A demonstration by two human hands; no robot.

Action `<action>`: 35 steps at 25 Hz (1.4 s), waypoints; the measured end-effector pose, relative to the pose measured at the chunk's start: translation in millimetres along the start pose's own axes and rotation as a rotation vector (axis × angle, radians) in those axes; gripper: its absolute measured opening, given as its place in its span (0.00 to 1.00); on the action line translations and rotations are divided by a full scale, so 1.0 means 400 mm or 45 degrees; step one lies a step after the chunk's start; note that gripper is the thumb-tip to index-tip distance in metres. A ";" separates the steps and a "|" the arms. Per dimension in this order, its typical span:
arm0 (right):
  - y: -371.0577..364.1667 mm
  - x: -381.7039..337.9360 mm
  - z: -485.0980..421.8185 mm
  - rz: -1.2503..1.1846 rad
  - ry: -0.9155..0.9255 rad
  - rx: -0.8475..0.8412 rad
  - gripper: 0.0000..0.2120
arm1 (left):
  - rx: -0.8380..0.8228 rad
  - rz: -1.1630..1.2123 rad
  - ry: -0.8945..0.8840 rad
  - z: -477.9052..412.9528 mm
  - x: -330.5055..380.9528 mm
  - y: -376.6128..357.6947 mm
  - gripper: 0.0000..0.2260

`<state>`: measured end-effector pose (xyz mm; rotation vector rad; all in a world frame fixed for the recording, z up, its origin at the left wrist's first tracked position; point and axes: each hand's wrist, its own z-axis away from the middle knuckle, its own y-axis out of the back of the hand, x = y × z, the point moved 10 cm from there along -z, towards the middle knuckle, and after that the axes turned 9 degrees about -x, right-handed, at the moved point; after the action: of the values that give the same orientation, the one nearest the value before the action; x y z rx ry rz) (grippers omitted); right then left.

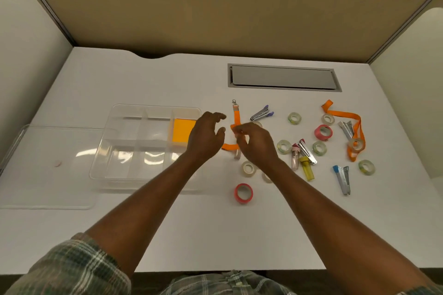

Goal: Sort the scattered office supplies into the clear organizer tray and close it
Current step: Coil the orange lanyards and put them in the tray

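- Head view: tray [112,112] sits left of centre on the desk [167,235], open. Most compartments look bare, and only an orange pad [183,133] lies in the far right one.
- Lid [48,175] lies flat at the tray's left side, off so the compartments can be filled. Can't tell if it touches or overlaps the tray.
- Lanyard [236,117] is just right of the tray, clip end pointing away, strap bent back into a loop under the hands.
- Right hand [256,145] has curled fingertips pinching the strap at its fold, likely bunching it small enough for a compartment.
- Left hand [206,139] has loosely spread fingers and holds nothing. It hovers just beside the strap, probably to help fold.
- Right of the hands, all outside the tray: second lanyard [354,124], tape rolls [243,193], staplers [261,114], tubes [307,170]. Sorting looks barely begun.
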<state>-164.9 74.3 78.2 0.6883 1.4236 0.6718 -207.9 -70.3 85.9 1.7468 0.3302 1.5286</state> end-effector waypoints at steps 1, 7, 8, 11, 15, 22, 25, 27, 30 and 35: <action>0.058 -0.031 -0.011 -0.085 0.044 0.037 0.11 | -0.045 0.014 -0.052 -0.019 0.039 0.000 0.18; 0.367 -0.188 -0.075 -0.361 0.233 0.115 0.10 | -0.071 0.252 -0.156 -0.147 0.270 0.109 0.11; 0.408 -0.195 -0.078 -0.427 0.232 0.126 0.10 | -0.066 0.294 -0.137 -0.161 0.283 0.126 0.10; 0.523 -0.185 -0.074 -0.609 0.258 0.200 0.08 | -0.098 0.332 -0.129 -0.167 0.311 0.156 0.08; 0.617 -0.116 -0.059 -0.683 0.211 0.307 0.08 | -0.203 0.355 -0.078 -0.131 0.335 0.154 0.07; 0.526 -0.102 0.043 -0.496 0.037 0.349 0.10 | -0.132 0.874 0.138 -0.113 0.442 0.162 0.09; 0.371 -0.122 0.085 -0.778 -0.071 -0.075 0.15 | -0.190 1.119 0.297 -0.101 0.471 0.126 0.09; 0.344 -0.123 0.100 -0.786 -0.034 -0.127 0.12 | -0.202 1.212 0.356 -0.100 0.482 0.108 0.09; 0.337 -0.106 0.116 -0.984 -0.053 -0.214 0.10 | -0.138 1.337 0.324 -0.110 0.489 0.118 0.09; 0.348 -0.102 0.163 -1.329 -0.113 -0.409 0.14 | 0.092 1.153 0.327 -0.111 0.464 0.175 0.10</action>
<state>-102.0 130.7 213.0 -0.3019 1.3266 0.0250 -224.0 19.6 267.5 1.8567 -0.3512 2.3999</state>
